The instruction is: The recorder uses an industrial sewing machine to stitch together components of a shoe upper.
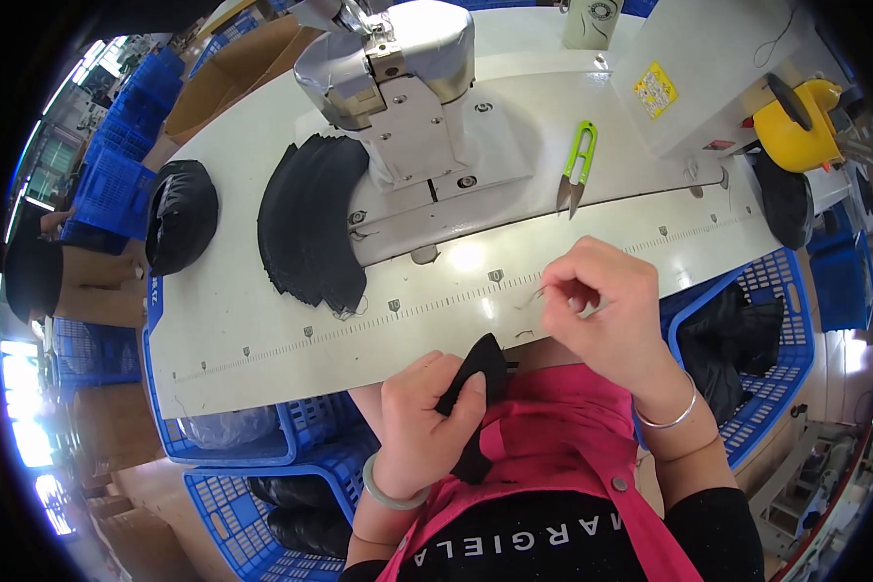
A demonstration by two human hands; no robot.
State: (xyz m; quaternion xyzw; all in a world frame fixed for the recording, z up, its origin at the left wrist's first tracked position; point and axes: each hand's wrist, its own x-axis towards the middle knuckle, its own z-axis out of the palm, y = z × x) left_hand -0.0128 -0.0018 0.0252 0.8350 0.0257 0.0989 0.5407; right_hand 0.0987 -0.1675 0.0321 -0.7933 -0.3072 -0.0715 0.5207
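Black fabric piece (477,373) sat at the table's near edge, about six o'clock from the sewing machine head (393,73), pinched in your left hand (425,427), thumb pressed on top and fingers curled under it. Your right hand (606,310), at two o'clock from the piece, had its fingertips drawn together on what looked like a thin thread, too fine to tell surely. Green thread snips (576,167) lay at twelve o'clock from that hand. A stack of black curved pieces (310,228) rested at ten o'clock on the white table (262,330), blue crates (781,330) below.
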